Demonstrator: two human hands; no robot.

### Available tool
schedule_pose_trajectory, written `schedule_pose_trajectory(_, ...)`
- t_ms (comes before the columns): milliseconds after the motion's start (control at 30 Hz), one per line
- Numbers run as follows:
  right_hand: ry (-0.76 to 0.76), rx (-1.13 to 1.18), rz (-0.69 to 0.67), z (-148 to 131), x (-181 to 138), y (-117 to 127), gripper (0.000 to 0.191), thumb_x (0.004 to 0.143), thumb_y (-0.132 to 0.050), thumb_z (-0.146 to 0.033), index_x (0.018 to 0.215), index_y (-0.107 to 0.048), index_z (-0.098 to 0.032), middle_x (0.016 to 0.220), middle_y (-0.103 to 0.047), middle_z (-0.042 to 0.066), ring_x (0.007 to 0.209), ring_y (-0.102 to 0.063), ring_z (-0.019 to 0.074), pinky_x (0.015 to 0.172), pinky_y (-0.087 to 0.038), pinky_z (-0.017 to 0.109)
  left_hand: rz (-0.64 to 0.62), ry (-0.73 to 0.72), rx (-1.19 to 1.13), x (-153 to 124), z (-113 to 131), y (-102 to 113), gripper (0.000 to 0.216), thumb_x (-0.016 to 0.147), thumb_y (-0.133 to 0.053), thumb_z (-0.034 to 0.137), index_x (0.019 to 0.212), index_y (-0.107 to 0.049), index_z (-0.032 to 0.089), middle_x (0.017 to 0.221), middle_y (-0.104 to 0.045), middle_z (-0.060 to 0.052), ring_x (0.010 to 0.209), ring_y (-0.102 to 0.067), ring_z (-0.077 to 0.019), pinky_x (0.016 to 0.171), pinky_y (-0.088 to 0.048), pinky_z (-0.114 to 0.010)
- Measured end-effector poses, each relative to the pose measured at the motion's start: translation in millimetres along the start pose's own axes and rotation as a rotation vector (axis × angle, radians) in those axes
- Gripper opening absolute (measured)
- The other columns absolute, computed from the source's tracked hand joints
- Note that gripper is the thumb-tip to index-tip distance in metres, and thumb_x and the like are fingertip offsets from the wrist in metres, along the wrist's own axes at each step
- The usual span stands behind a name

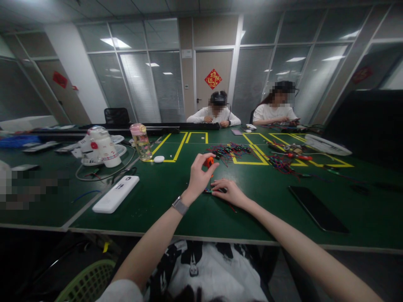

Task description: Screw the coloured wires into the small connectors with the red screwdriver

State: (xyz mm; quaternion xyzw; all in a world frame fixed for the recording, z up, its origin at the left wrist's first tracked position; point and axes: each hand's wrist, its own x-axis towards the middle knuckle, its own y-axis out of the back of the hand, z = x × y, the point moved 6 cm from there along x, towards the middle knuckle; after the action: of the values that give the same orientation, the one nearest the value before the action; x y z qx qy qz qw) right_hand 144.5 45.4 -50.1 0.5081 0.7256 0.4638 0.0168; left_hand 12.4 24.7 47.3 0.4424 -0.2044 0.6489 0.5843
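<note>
In the head view my left hand [200, 173] grips the orange handle of a small screwdriver [210, 161], held upright above the table. Its thin shaft points down towards a small green connector piece with wires [208, 191] on the green tabletop. My right hand [231, 193] pinches that piece at its right side, fingers closed and low to the table. A thin red wire [233, 208] sticks out beneath the right hand. Whether the screwdriver tip touches the piece is too small to tell.
A pile of wired connectors [231, 152] lies beyond my hands, with another bunch [281, 163] to its right. A black phone [317, 209] lies right, a white power bank [116, 194] left. A pink-lidded bottle [140, 142] stands behind it. Two people sit across the table.
</note>
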Motion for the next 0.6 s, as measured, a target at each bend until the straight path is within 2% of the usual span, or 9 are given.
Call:
schedule_pose_trajectory(67,-0.002,0.002,-0.003,0.3,-0.1,0.1,0.013,0.078,-0.069,-0.031,0.086,-0.075,-0.023,0.104,-0.072,0.007,0.105,-0.064,0.0259,0.099,-0.043,0.047,0.011,0.002,0.012,-0.3,0.4,1.1,0.019,0.087,-0.059,0.029,0.103,-0.060,0.020,0.095,-0.058,-0.004,0.087,-0.056,-0.0159,0.078,-0.045,-0.027)
schedule_pose_trajectory(267,0.004,0.001,-0.013,-0.7,0.3,0.6,0.013,0.078,-0.069,-0.031,0.086,-0.075,-0.022,0.103,-0.073,0.008,0.105,-0.064,0.0257,0.096,-0.045,0.045,-0.040,0.028,-0.057,0.5,0.4,-0.5,0.025,0.097,-0.037,0.026,0.109,-0.057,0.019,0.105,-0.062,-0.007,0.099,-0.058,-0.0165,0.087,-0.045,-0.029)
schedule_pose_trajectory(433,-0.006,-0.013,-0.020,-1.5,0.5,0.4,0.012,0.078,-0.069,-0.030,0.086,-0.075,-0.022,0.104,-0.072,0.008,0.105,-0.064,0.0257,0.102,-0.040,0.048,-0.078,0.062,-0.148,1.0,-0.8,-3.9,0.023,0.096,-0.042,0.027,0.112,-0.056,0.019,0.098,-0.065,-0.006,0.090,-0.062,-0.0151,0.082,-0.047,-0.027)
schedule_pose_trajectory(600,-0.017,-0.005,-0.019,-0.4,0.4,0.2,0.012,0.078,-0.069,-0.030,0.087,-0.075,-0.023,0.104,-0.072,0.008,0.105,-0.064,0.0261,0.103,-0.038,0.050,-0.026,0.031,-0.085,1.9,-0.8,-1.1,0.019,0.092,-0.051,0.028,0.105,-0.061,0.020,0.099,-0.063,-0.005,0.089,-0.059,-0.0157,0.081,-0.046,-0.027)
